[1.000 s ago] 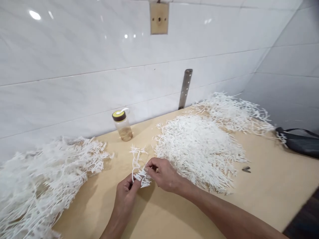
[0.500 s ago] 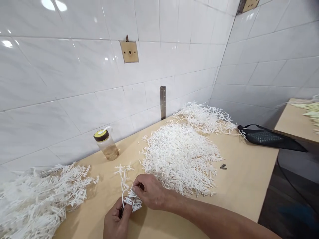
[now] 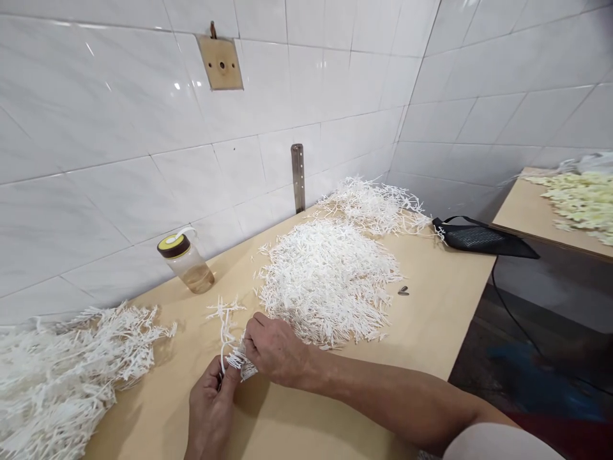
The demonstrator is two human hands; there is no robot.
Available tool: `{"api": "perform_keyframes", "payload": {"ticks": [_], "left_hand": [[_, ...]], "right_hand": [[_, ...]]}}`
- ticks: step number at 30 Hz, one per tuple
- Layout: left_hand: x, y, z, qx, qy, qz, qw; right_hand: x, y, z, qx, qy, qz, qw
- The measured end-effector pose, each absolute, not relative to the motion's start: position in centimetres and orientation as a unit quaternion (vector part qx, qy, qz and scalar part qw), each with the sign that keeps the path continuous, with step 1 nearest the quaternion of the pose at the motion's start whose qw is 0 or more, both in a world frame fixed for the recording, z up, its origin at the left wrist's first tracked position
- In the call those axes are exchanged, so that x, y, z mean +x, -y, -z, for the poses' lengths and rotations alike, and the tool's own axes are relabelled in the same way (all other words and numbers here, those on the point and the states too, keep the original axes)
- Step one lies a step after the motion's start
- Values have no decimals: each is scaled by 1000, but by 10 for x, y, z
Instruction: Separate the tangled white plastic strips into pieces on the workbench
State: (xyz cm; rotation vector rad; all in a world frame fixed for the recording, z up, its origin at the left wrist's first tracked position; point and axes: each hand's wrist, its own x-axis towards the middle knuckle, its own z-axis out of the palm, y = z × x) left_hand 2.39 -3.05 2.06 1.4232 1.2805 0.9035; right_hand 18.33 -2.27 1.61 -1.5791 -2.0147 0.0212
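Observation:
My left hand [image 3: 214,399] is closed on a white branched plastic piece [image 3: 224,329], whose thin stem stands up past the thumb and forks at the top. A cluster of short white sticks [image 3: 243,365] lies between my two hands. Over that cluster my right hand [image 3: 275,348] bends its fingers together; its fingertips are partly hidden, so what they pinch cannot be made out. Just beyond my right hand spreads a large heap of small loose white pieces [image 3: 325,281].
Tangled white branched pieces [image 3: 62,377] fill the left side. A bottle with a yellow lid [image 3: 186,262] stands by the wall. More white strands [image 3: 373,204], a black bag [image 3: 479,237] and two small dark objects [image 3: 403,291] lie right; a second table [image 3: 522,204] holds yellowish pieces.
The view has shifted, showing more of the second table. My right hand has come down over the cluster, covering more of it, with its fingers closer together. My left hand keeps its hold.

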Motion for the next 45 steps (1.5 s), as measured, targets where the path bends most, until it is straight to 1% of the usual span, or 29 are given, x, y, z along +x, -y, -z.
{"api": "perform_keyframes", "payload": {"ticks": [3,7,9,11,15,17,20,23,26,37,45], "left_hand": [[26,34,-19,584,-507,-371,514],[32,38,-16,602,-510,-379,483],[34,41,-16,594,-511,-403,472],[34,43,-15,589,-507,-406,481],[32,43,-13,570,-496,-419,503],[31,43,-12,575,-486,-424,504],[31,44,-10,581,-467,-431,508],[32,43,-8,583,-451,-436,516],[32,44,-6,583,-450,-437,516],[31,51,-3,571,-432,-454,530],[30,48,-4,579,-439,-450,520]], "right_hand": [[194,16,-17,-638,685,-39,350],[218,19,-23,-591,636,-83,489],[230,24,-27,-590,611,-83,522],[243,26,-32,-604,588,-62,534],[261,25,-39,-636,575,1,515],[259,27,-42,-633,579,1,514],[245,33,-43,-608,612,-75,500],[225,39,-40,-566,672,-201,433],[211,43,-34,-542,700,-277,374],[210,44,-25,-568,701,-310,300],[208,45,-30,-548,692,-347,317]]}}
